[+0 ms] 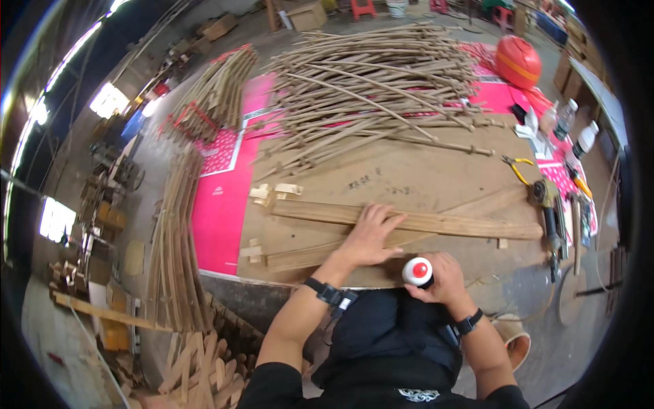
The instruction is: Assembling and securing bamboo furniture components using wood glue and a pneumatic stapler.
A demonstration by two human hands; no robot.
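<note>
My left hand lies over a long wooden slat on the brown cardboard sheet, its fingers stretched out and apart. Another slat lies nearer to me, partly behind that hand. Close to the table's front edge, my right hand is wrapped round a white squeeze bottle with a red cap. The cap faces up, and the bottle's lower part is hidden from above. Small pale wood pieces lie at the left ends of the slats.
A wide pile of thin wooden sticks covers the table's far side. Bundled sticks and stacked slats stand left. Yellow-handled pliers, a power tool, plastic bottles and a red ball-shaped bundle are right.
</note>
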